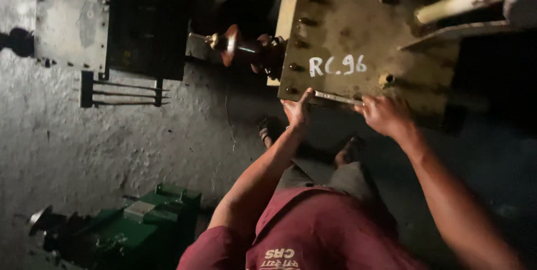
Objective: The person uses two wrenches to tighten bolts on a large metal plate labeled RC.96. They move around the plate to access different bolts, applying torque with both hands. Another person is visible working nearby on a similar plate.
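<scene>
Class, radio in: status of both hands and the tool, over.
Both hands on wrench: left hand at its head end, right hand gripping the handle. Wrench lies along metal plate edge. Nothing blocking.

floor (84, 152): rough grey concrete | light: dim | green machine (140, 225) lower left

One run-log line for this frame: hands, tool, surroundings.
left hand: on wrench end | right hand: grip on wrench | wrench: along lower edge of metal cover | nearby: brown insulator, green machine
</scene>
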The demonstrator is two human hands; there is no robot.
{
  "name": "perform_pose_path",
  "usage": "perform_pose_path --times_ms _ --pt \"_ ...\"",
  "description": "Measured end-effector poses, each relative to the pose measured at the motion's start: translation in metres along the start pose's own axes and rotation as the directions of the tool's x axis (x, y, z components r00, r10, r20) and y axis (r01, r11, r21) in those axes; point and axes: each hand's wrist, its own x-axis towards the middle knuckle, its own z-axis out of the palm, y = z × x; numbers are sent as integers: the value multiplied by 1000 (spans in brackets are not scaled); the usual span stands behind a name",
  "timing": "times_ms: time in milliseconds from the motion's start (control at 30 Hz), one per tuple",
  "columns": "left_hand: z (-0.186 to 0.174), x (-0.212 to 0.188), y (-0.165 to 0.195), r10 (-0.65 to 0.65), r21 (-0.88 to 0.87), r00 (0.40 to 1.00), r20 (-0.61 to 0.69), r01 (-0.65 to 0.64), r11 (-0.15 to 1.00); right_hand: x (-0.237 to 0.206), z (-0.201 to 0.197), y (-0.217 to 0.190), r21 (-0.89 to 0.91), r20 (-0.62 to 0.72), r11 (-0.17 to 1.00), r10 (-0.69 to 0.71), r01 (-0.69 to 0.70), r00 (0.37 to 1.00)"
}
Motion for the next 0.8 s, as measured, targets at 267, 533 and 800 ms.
perform_pose_path --times_ms 267,533,800 --pt "2 -2 11 6 143 1000 18 -8 990 -14 14 -24 -81 -228 987 114 -135 967" --pt "0 2 6 -32 145 997 71 22 989 -53 54 -86 160 -313 923 385 -351 868" --pt "-4 4 11 148 -57 978 144 -141 988 -61 78 -84 102 -55 882 466 -459 883"
